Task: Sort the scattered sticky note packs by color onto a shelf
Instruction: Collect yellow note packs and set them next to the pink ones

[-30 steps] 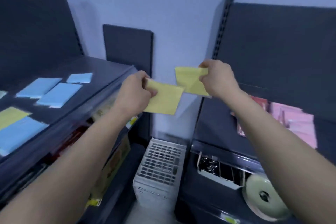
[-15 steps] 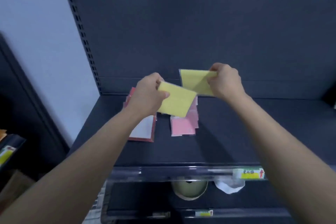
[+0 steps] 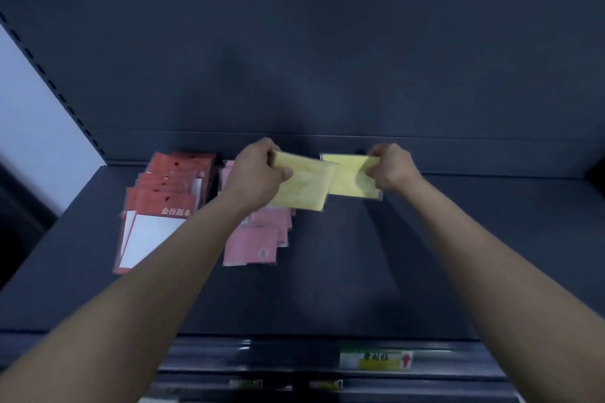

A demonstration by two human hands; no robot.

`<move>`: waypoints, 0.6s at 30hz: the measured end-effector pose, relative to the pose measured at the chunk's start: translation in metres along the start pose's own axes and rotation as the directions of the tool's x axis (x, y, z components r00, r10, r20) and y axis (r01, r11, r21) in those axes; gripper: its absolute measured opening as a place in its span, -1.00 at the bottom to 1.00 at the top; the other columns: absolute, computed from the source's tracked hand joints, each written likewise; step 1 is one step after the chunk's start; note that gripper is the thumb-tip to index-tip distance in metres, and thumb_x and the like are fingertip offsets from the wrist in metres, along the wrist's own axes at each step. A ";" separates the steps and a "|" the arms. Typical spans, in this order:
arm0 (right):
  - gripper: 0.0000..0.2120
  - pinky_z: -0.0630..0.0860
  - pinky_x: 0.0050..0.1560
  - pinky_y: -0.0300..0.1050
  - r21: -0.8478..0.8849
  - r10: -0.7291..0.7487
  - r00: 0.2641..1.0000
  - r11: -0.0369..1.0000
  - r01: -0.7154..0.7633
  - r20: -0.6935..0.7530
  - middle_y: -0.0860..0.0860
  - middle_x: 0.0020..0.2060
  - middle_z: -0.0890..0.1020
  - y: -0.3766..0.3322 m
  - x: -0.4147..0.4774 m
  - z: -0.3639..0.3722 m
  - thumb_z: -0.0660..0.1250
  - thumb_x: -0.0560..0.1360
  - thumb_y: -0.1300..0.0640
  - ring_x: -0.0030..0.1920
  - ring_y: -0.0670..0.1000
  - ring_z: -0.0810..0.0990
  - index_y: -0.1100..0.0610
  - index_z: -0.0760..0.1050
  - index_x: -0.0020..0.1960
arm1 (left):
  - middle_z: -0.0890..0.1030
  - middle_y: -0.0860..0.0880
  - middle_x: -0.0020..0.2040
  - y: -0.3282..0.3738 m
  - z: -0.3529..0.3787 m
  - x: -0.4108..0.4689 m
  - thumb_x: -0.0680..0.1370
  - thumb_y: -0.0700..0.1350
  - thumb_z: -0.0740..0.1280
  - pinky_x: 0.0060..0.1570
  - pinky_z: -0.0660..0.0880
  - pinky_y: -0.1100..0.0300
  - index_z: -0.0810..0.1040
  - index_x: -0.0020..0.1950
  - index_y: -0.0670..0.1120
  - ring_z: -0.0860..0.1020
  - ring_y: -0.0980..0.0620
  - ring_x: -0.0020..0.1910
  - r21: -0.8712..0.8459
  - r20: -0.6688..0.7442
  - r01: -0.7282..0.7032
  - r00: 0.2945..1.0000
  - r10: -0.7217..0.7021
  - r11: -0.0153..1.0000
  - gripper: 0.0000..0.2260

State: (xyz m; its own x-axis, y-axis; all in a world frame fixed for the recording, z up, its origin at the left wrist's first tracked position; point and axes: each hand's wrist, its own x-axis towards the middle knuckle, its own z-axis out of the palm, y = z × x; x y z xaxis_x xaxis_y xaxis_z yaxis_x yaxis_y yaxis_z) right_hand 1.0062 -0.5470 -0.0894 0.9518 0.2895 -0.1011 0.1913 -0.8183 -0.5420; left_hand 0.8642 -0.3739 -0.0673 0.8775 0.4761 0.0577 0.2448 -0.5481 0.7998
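My left hand (image 3: 258, 173) grips one yellow sticky note pack (image 3: 302, 186) by its left edge, held above the dark shelf (image 3: 425, 255). My right hand (image 3: 391, 167) pinches a second yellow pack (image 3: 348, 177) at its right edge; the two packs overlap slightly in the middle. On the shelf's left lies a row of red packs (image 3: 163, 203) with white panels. Beside them lies a row of pink packs (image 3: 253, 242), partly hidden under my left arm and the yellow pack.
The shelf's dark back panel (image 3: 327, 59) rises right behind my hands. A perforated upright (image 3: 55, 88) and pale wall stand at the left. The front rail carries a yellow-green price label (image 3: 376, 360). The shelf surface right of the pink packs is bare.
My view turned from the left shelf with blue and yellow packs to this shelf and closed in. Both hands carried the yellow packs over it and lowered them toward the back.
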 end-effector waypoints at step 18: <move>-0.92 0.39 -0.26 -0.14 -0.099 -0.007 0.999 0.995 0.003 -0.040 0.12 -0.25 0.51 0.015 0.032 -0.001 0.22 0.43 0.34 -0.17 0.20 0.50 0.28 0.48 -0.19 | 0.57 -0.18 -0.04 -0.001 0.082 0.062 0.42 -0.25 0.38 -0.20 0.43 0.13 0.42 -0.03 -0.20 0.55 -0.17 -0.07 0.370 0.204 -0.054 0.979 -0.024 0.927 -0.80</move>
State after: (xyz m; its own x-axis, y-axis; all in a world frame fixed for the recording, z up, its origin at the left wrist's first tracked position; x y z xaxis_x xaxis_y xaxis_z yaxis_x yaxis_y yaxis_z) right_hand 1.0402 -0.5507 -0.1003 0.9594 0.2749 -0.0635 0.2170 -0.8627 -0.4568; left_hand 0.9519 -0.4000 -0.1136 0.9369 0.3392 -0.0849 0.3323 -0.7884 0.5177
